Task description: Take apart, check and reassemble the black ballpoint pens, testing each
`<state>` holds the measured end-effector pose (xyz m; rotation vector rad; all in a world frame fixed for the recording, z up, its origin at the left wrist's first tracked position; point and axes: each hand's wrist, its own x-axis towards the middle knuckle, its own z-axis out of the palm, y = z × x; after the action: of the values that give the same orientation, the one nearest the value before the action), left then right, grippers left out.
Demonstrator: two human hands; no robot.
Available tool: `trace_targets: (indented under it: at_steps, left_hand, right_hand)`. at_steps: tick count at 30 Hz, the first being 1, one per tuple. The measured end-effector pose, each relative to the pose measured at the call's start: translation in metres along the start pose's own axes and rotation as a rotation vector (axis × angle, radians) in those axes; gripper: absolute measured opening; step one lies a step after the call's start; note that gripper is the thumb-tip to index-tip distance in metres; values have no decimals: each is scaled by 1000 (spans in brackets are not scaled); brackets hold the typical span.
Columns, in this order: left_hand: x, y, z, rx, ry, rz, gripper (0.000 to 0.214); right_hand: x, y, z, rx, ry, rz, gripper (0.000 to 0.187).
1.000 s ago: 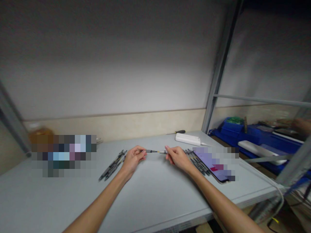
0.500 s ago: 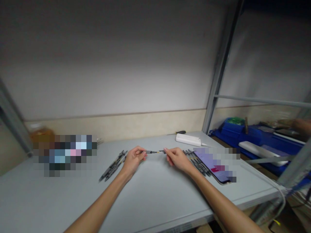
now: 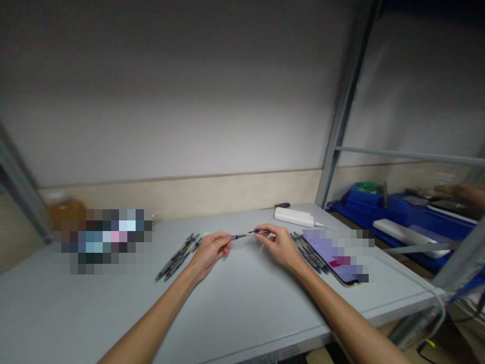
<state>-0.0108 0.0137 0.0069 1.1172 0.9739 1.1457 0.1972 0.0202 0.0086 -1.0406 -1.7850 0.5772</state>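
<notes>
A thin grey and black pen with a small yellow band spans the gap between my hands, above the table. My left hand is closed on its left end, thumb and fingers pinched. At the other end, my right hand pinches a dark end piece of the pen; whether this piece is joined to the rest I cannot tell. Several similar pens lie in a slanted bunch left of my left hand. More pens lie in a row beneath and right of my right wrist.
A phone with a lit screen, partly blurred out, lies beside the right pens. Behind are a white power strip and a screwdriver. A pixelated patch and an amber container are at left. Another person's hand shows at far right.
My right hand has risen slightly and its fingers have shifted, showing more of the dark end piece. The pen now tilts up toward the right. My left hand stays almost in place.
</notes>
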Motion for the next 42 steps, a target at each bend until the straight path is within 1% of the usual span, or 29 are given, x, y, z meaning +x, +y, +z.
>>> trace_targets:
  at_steps: [2, 4, 6, 8, 11, 13, 14, 15, 18, 20, 22, 25, 29, 31, 33, 35, 37, 40, 42]
  left_hand:
    - [1, -2, -1, 43, -15, 17, 22]
    - [3, -4, -3, 70, -13, 41, 25]
    - [3, -5, -3, 98, 9, 81, 26]
    - [1, -4, -2, 166, 46, 154, 24]
    - [-4, 0, 3, 356, 122, 307, 14]
    - [-9, 1, 6, 511, 164, 431, 9]
    - [-12, 2, 8, 582, 169, 510, 10]
    - [-14, 2, 9, 642, 152, 604, 12]
    - [-18, 3, 10, 799, 26, 920, 20]
    - [-20, 4, 10, 906, -39, 1102, 24]
    - [-20, 5, 10, 987, -71, 1226, 27]
    - [-22, 6, 9, 1067, -104, 1320, 30]
    - [-25, 6, 9, 1165, -124, 1391, 35]
    - [-26, 6, 9, 1202, -134, 1415, 36]
    - [-25, 7, 8, 1227, -151, 1424, 36]
    - [-23, 7, 6, 1230, -164, 1397, 36]
    - [-20, 7, 5, 1202, -141, 1313, 31]
    - [-17, 3, 4, 1115, -54, 1119, 19]
    - [-15, 0, 5, 1059, 1, 979, 15]
  right_hand:
    - [0, -1, 0, -18, 8, 1, 23]
    - [0, -1, 1, -20, -12, 25, 23]
    - [1, -1, 2, 5, -61, 63, 23]
    - [1, -2, 2, 67, -123, 111, 25]
    - [0, -2, 2, 237, -192, 222, 32]
    - [0, 0, 2, 423, -236, 325, 37]
    - [0, 2, 1, 531, -265, 383, 36]
    - [1, 4, 0, 637, -303, 445, 33]
    - [3, 12, -4, 877, -440, 626, 24]
    - [4, 17, -7, 959, -510, 706, 22]
    - [5, 20, -9, 1014, -559, 757, 21]
    - [6, 24, -11, 1075, -638, 825, 19]
    - [7, 26, -14, 1121, -746, 924, 22]
    - [7, 27, -15, 1121, -780, 957, 24]
    - [7, 26, -15, 1109, -771, 965, 25]
    - [7, 23, -14, 1092, -689, 927, 23]
    - [7, 17, -11, 1066, -517, 829, 22]
    - [7, 6, -6, 1000, -217, 634, 23]
    - [7, -1, -3, 969, -86, 533, 23]
